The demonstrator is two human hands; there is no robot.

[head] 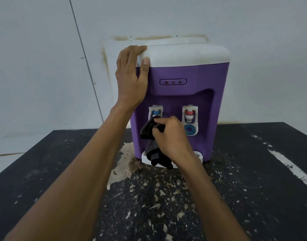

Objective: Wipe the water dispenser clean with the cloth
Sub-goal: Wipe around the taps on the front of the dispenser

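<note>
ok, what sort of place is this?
Likely a bare utility or back room, not a fitted kitchen: a purple water dispenser stands on a worn black table with flaking paint, against a plain white wall with brown stains.

A pale grey-white wall [44, 49] fills the back. A thin dark seam [88, 66] slants down its left part, and brownish stains [105, 56] trace a squarish outline. In front stands a black table [44, 171]; its worn top is flecked with pale chips, with a white streak [288, 165] at the right. The light is soft and even.
</note>
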